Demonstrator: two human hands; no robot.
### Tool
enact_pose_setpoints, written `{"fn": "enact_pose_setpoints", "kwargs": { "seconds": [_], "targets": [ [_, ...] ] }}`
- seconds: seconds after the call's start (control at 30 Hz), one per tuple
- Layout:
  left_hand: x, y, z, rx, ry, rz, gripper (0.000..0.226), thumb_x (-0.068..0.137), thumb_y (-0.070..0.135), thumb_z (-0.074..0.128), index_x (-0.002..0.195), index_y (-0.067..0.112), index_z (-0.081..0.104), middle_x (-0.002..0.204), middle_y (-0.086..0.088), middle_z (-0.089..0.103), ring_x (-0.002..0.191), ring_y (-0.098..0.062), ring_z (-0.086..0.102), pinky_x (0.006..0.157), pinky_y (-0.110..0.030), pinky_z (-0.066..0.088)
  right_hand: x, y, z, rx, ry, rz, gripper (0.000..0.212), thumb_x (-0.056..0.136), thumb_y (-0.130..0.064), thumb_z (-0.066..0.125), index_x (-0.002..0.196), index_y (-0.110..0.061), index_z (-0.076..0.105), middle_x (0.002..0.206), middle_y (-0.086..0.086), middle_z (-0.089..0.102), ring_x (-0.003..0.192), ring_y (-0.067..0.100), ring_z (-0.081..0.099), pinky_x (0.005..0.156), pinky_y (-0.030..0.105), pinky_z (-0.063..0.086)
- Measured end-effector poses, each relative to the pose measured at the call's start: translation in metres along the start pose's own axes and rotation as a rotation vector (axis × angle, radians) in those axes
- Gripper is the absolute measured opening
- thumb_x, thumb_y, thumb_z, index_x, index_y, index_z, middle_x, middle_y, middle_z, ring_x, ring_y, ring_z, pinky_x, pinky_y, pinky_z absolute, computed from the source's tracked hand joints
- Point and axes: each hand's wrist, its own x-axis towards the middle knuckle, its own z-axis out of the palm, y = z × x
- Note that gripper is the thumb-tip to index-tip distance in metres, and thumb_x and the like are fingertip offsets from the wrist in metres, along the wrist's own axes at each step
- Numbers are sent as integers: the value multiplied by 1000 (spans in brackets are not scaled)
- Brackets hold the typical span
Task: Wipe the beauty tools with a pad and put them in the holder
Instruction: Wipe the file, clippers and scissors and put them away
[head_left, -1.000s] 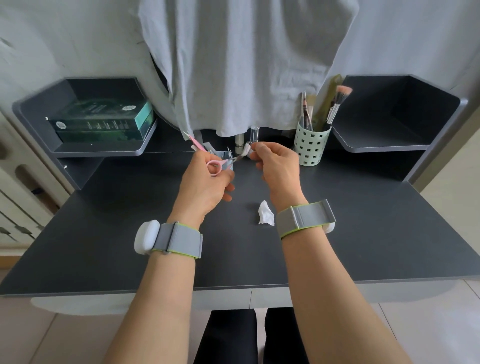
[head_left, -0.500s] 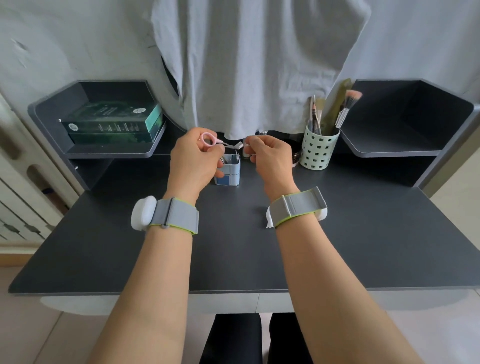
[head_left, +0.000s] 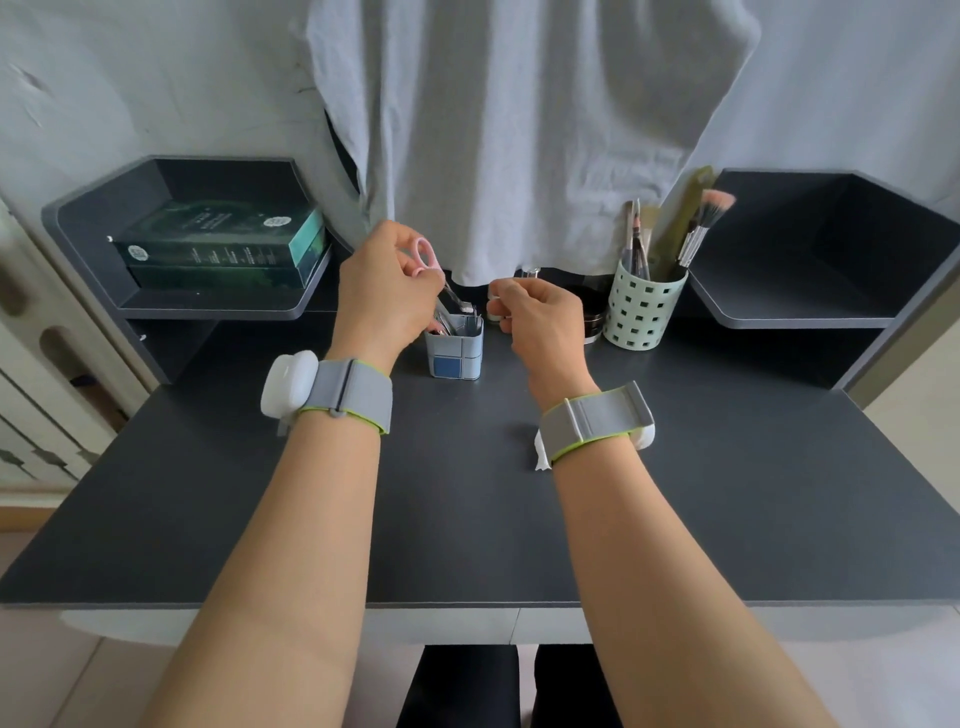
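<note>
The small scissors (head_left: 435, 280), with pink loop handles and thin steel blades, point tip-down into the square blue-and-grey holder (head_left: 456, 348), which already has other slim metal tools standing in it. The blade tips appear to be at or just inside the holder's rim, so the scissors look about to be dropped in rather than already resting there. They should handle as light, stiff and hard: the metal is slick and the points are sharp, so the pink loops are the sensible place to hold them, with the blades kept away from fingers.

The left hand (head_left: 387, 296) does exactly that, its grip grasping the pink loops between thumb and curled fingers, wrist raised and bent down over the holder. The right hand (head_left: 540, 325) hovers just beside the holder on its right, fingers curled in; a bit of white shows at its fingertips, probably the pad (head_left: 496, 306), though I cannot tell for certain that it is pinched there. Both forearms reach forward from the near edge, each with a grey wrist strap.

A crumpled white tissue (head_left: 542, 452) lies on the dark surface (head_left: 727, 493) partly under the right wrist. Behind, a perforated green cup (head_left: 641, 312) holds brushes, and green boxes (head_left: 218, 249) sit on the left shelf.
</note>
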Motion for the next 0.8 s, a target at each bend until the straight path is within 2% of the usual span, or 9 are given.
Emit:
{"fn": "enact_pose_setpoints", "kwargs": {
  "seconds": [0.17, 0.23, 0.37, 0.5, 0.6, 0.8],
  "targets": [
    [11, -1, 0, 134, -49, 78, 21, 87, 13, 69, 108, 18, 67, 93, -4, 71, 76, -27, 69, 67, -36, 59, 4, 6, -2, -12, 18, 0, 14, 86, -28, 67, 84, -19, 77, 69, -6, 74, 67, 11, 56, 71, 33, 47],
    [13, -1, 2, 172, -57, 91, 20, 87, 13, 69, 106, 18, 69, 95, -4, 72, 76, -28, 68, 69, -37, 59, 5, 9, -2, -21, 19, 1, 14, 87, -29, 68, 85, -19, 77, 71, -5, 75, 67, 10, 57, 72, 33, 48],
    [13, -1, 8, 202, -63, 87, 23, 87, 11, 66, 107, 22, 63, 85, 0, 70, 72, -20, 67, 57, -29, 54, 6, 12, -5, -32, 20, 1, 13, 88, -28, 66, 84, -22, 76, 72, -7, 75, 71, 10, 59, 78, 36, 52],
    [12, -2, 15, 194, -45, 94, 23, 89, 7, 59, 107, 22, 56, 77, 0, 68, 68, -20, 67, 61, -39, 59, 6, 15, -9, -46, 33, 7, 12, 88, -28, 66, 81, -23, 76, 67, -10, 73, 81, 13, 66, 92, 42, 56],
    [14, -5, 22, 183, -35, 97, 18, 88, 9, 55, 96, 24, 61, 73, -1, 71, 61, -22, 68, 61, -42, 59, 6, 17, -10, -55, 35, 5, 13, 87, -28, 66, 79, -24, 75, 70, -8, 74, 94, 21, 70, 95, 47, 55],
    [14, -14, 31, 101, -19, 56, 14, 83, 7, 63, 81, 18, 71, 68, 0, 71, 64, -23, 70, 64, -44, 61, 8, 17, -13, -68, 42, 2, 16, 86, -27, 64, 74, -23, 75, 73, -7, 75, 94, 22, 71, 94, 48, 55]
  ]
}}
